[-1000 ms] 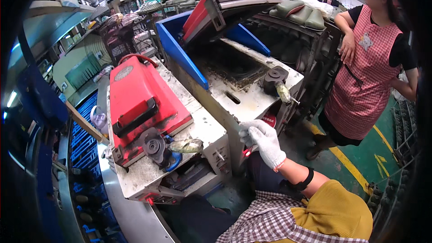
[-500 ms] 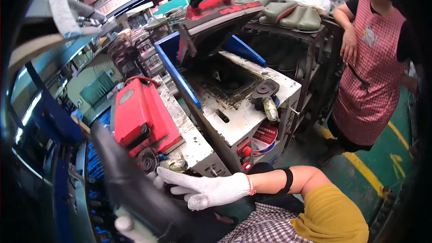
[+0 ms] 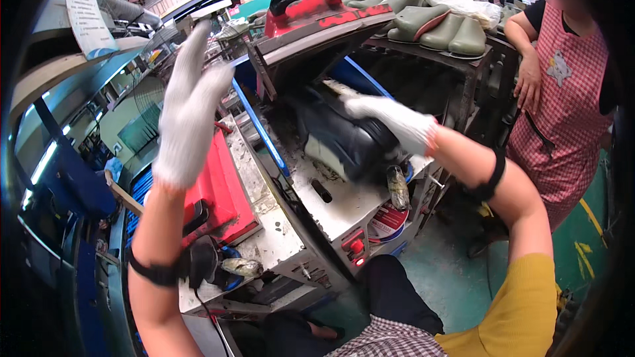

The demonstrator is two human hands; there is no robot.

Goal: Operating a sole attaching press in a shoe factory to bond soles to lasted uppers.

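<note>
Aloft, my white-gloved left hand (image 3: 185, 109) hangs unclenched and empty; my white-gloved right hand (image 3: 395, 125) touches a glossy black boot-shaped piece (image 3: 347, 139), whether gripping I cannot tell.

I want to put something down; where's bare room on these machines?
Bare: the white strip right of the red lid, and the white ledge around the slot. Crowded: the open press, where the right hand meets a dark boot.
</note>
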